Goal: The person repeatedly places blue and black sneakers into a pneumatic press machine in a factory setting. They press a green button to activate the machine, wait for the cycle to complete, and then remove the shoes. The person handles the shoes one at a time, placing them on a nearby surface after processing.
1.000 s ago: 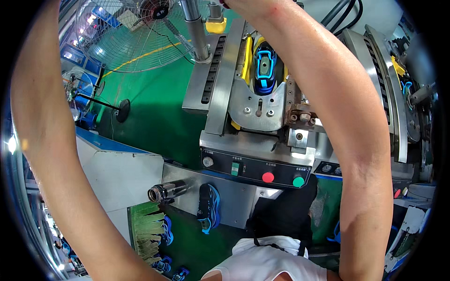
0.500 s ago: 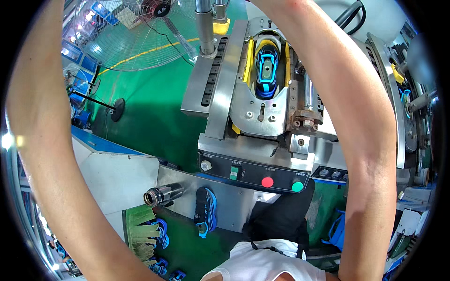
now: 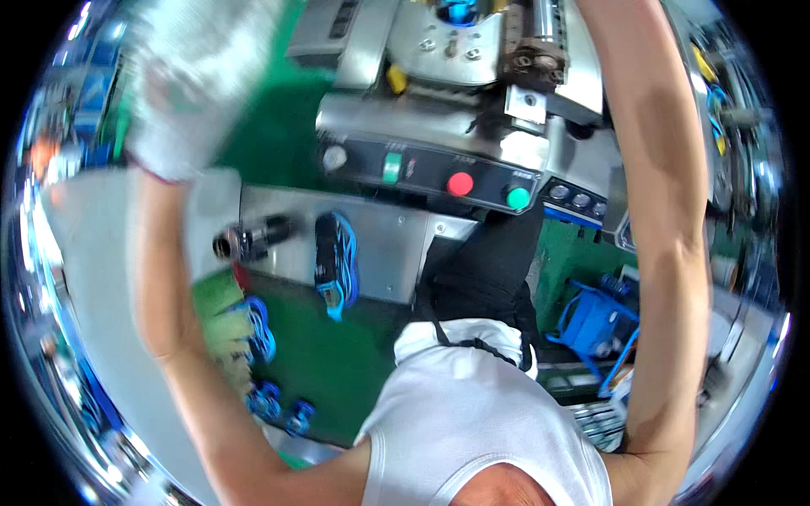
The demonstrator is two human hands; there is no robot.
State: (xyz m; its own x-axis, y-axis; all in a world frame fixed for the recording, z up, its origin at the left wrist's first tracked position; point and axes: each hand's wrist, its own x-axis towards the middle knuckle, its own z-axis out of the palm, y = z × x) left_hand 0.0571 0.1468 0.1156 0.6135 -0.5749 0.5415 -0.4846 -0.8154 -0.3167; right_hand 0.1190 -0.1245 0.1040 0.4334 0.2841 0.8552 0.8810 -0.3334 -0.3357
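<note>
My left hand (image 3: pixel 198 76), in a white knit glove, is raised at the upper left beside a metal pressing machine (image 3: pixel 456 110). Motion smears its fingers, so neither their pose nor anything in them can be made out. My right forearm (image 3: pixel 658 160) reaches up along the machine's right side, and that hand lies beyond the top edge. A black and blue shoe (image 3: pixel 458 12) sits in the machine's holder, with only its near end in view. Another black and blue shoe (image 3: pixel 336 257) rests on the steel ledge below the panel.
The machine's front panel carries a green switch (image 3: pixel 391 168), a red button (image 3: pixel 460 184) and a green button (image 3: pixel 518 198). A dark cylindrical fitting (image 3: pixel 251 238) juts from the ledge. More shoes (image 3: pixel 261 329) hang beside greenish strips (image 3: pixel 218 308) at lower left. A blue stool-like frame (image 3: pixel 595 325) stands at right.
My left arm has lowered and bent, bringing the gloved hand into view. The view has shifted, so the machine now sits higher and its shoe is mostly cut off. The fan has left the picture.
</note>
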